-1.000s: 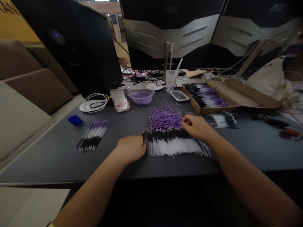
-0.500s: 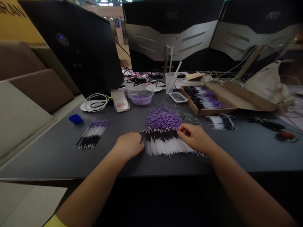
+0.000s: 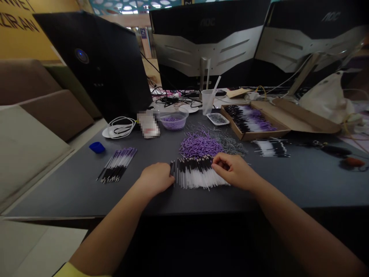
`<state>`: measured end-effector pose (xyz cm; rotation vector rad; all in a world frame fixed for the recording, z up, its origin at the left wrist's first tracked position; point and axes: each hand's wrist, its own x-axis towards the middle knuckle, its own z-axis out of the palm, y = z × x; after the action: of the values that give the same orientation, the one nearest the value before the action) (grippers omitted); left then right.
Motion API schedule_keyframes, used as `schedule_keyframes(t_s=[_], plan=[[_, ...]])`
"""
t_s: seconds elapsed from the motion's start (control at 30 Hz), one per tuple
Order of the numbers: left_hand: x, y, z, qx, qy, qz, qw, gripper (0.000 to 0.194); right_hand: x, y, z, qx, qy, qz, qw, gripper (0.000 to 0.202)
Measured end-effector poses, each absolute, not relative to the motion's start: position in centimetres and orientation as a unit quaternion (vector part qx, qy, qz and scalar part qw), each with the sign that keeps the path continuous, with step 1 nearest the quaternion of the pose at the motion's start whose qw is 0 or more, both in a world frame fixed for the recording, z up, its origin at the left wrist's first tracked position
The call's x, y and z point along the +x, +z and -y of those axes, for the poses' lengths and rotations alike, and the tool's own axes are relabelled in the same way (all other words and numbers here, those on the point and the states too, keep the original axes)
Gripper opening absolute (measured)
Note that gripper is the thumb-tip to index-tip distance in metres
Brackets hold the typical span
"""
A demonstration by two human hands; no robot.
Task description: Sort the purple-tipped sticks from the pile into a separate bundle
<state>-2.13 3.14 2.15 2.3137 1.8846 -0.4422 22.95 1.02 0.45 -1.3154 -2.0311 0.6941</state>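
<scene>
A row of pen refills (image 3: 196,173), dark at the far ends and whitish at the near ends, lies side by side on the dark table. My left hand (image 3: 155,177) is closed at the row's left edge, its fingertips on a dark refill (image 3: 173,172) slightly apart from the others. Over the right part of the row, my right hand (image 3: 235,169) is closed in a pinch; whatever lies between its fingertips is too small to make out. Just behind the row is a heap of thin purple pieces (image 3: 200,143), with grey pieces (image 3: 230,142) beside it.
Purple-ended refills (image 3: 119,165) lie at the left near a blue ring-like object (image 3: 97,147). Behind stand a clear bowl (image 3: 180,123), a small white tray (image 3: 218,119) and a plastic cup (image 3: 206,102). An open cardboard box (image 3: 250,135) of refills and loose white sticks (image 3: 269,148) are right.
My right hand has shifted slightly left along the row. A small gap now shows between the refill at my left hand and the rest. The camera view has shifted a little.
</scene>
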Motion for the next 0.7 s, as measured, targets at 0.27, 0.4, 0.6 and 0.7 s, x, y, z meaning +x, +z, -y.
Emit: schedule_keyframes(t_s=[0.27,0.4,0.6,0.7], plan=[[-2.9,1.7,-3.1,0.766,-0.134,-0.625,0.070,0.031,23.4,-0.6,-0.8,-0.509,0.269,0.746,0.335,0.014],[-3.2,1.6,-3.2,0.773,-0.131,-0.616,0.075,0.029,23.1,-0.9,-0.7,-0.507,0.267,0.749,0.332,0.015],[-3.2,1.7,-3.1,0.772,-0.129,-0.618,0.074,0.028,22.8,-1.3,-0.7,-0.504,0.264,0.755,0.327,0.015],[-3.0,1.7,-2.9,0.769,-0.128,-0.624,0.060,0.027,22.9,-1.3,-0.7,-0.507,0.270,0.749,0.330,0.015]])
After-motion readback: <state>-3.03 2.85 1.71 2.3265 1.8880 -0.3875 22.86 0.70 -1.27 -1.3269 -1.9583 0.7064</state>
